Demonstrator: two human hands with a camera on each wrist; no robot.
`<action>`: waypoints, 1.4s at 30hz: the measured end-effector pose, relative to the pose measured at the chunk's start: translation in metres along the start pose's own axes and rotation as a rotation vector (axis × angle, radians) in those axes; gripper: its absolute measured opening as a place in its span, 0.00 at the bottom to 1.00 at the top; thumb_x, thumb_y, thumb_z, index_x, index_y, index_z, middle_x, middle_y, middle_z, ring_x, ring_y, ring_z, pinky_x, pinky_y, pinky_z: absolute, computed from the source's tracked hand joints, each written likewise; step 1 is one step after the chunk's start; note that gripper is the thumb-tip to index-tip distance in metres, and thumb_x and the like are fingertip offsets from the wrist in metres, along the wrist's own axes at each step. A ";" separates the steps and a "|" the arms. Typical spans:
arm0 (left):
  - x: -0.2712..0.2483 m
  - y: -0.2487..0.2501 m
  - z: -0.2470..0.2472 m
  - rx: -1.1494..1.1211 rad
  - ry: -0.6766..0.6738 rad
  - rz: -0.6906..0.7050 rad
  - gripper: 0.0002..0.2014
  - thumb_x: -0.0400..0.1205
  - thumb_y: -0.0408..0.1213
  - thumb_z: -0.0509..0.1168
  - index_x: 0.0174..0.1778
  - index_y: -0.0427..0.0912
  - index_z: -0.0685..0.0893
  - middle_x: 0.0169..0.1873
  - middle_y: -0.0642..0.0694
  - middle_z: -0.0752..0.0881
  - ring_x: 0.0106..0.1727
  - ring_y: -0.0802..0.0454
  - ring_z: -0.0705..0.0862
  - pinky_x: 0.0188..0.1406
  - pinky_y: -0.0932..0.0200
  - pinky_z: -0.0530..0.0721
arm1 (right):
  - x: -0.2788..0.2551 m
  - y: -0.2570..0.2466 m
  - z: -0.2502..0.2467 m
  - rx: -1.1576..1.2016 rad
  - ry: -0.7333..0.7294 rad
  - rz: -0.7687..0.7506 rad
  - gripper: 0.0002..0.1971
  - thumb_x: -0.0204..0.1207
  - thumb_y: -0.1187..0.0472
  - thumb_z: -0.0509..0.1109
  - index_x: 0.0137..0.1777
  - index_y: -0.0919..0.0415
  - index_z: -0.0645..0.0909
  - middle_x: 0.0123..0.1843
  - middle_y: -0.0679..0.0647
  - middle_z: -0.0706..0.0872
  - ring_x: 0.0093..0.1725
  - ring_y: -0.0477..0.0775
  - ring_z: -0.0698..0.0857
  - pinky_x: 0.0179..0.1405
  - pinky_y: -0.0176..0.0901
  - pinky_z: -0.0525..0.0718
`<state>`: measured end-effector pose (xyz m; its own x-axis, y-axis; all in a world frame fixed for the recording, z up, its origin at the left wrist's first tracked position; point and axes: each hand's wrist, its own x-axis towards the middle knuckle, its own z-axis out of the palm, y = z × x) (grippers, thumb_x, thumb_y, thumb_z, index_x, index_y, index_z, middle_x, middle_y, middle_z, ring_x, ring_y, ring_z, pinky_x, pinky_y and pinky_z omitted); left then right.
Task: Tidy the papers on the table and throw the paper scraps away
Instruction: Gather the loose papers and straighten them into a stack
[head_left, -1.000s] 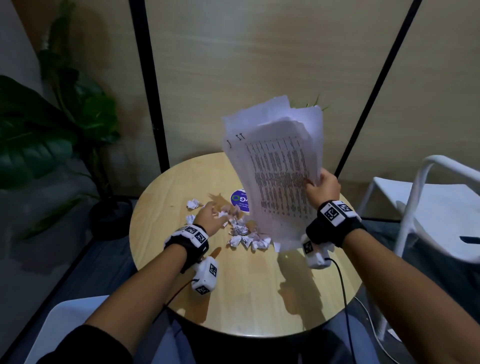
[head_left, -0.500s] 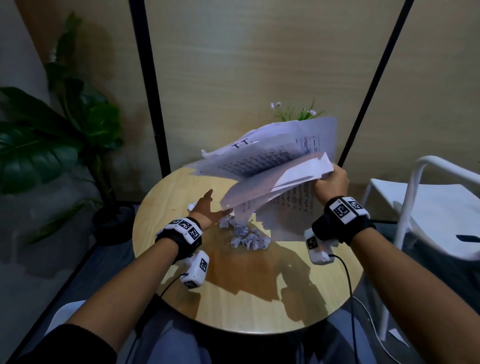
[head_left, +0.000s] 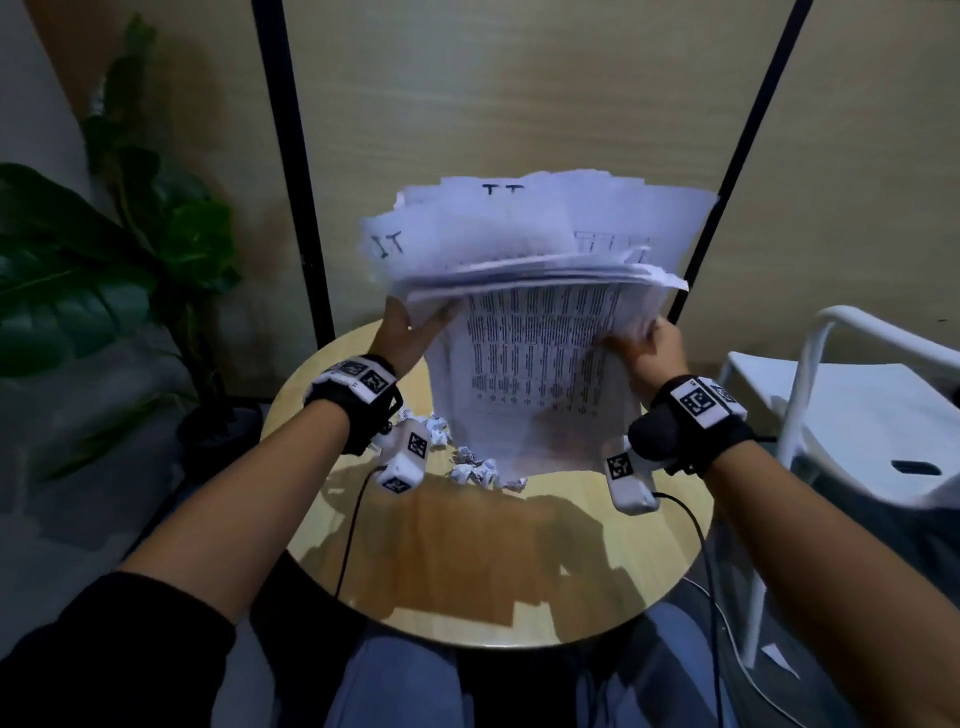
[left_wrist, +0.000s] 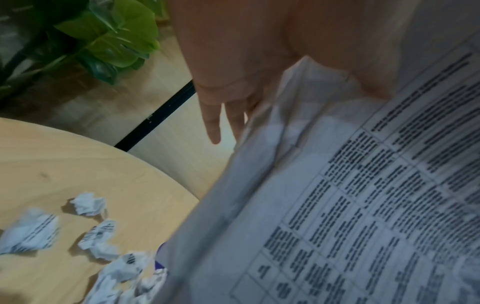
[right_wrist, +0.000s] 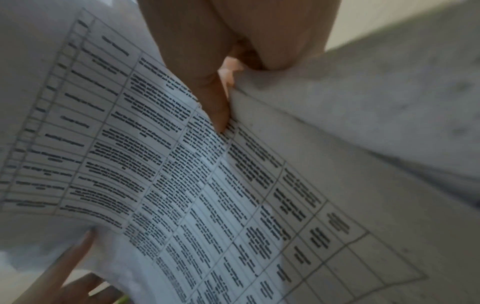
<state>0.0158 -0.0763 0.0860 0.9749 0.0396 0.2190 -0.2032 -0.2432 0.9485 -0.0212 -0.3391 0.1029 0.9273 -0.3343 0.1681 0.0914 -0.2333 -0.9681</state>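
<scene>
Your left hand (head_left: 408, 338) and right hand (head_left: 649, 353) each pinch a side edge of the papers (head_left: 540, 364), thumb in front, fingers behind, holding the uneven sheaf roughly upright above the table (head_left: 467, 571). The scraps (head_left: 475, 470) lie under its bottom edge, nearer your left hand.

A large-leaved green plant (head_left: 78, 270) stands at the far left in a dark pot (head_left: 218, 434). Pale wooden wall panels (head_left: 519, 93) divided by black strips (head_left: 291, 171) fill the far side. A white chair (head_left: 841, 410) sits at the right, a small dark object (head_left: 915, 467) on its seat.
</scene>
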 end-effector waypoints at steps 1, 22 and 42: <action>0.011 -0.014 -0.005 -0.040 0.021 0.029 0.46 0.66 0.61 0.74 0.72 0.34 0.70 0.69 0.40 0.80 0.69 0.47 0.79 0.66 0.50 0.79 | -0.001 0.001 0.002 0.006 0.006 0.011 0.18 0.67 0.72 0.77 0.54 0.79 0.77 0.56 0.75 0.84 0.56 0.73 0.84 0.53 0.64 0.85; -0.107 0.003 -0.005 0.059 0.135 0.080 0.38 0.84 0.30 0.60 0.82 0.44 0.41 0.82 0.43 0.57 0.81 0.45 0.61 0.71 0.61 0.62 | -0.098 0.031 0.018 -0.101 -0.116 -0.168 0.13 0.76 0.66 0.71 0.32 0.56 0.76 0.21 0.32 0.81 0.24 0.33 0.80 0.22 0.20 0.75; -0.145 -0.010 0.014 -0.098 0.155 0.139 0.43 0.76 0.23 0.67 0.79 0.50 0.49 0.71 0.48 0.67 0.70 0.53 0.73 0.71 0.56 0.73 | -0.126 0.057 0.012 0.093 -0.033 -0.131 0.33 0.58 0.48 0.81 0.62 0.54 0.73 0.58 0.50 0.85 0.59 0.54 0.84 0.57 0.52 0.84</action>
<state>-0.1225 -0.0929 0.0415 0.9128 0.1629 0.3746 -0.3497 -0.1620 0.9227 -0.1288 -0.2991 0.0240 0.9164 -0.2765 0.2894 0.2442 -0.1865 -0.9516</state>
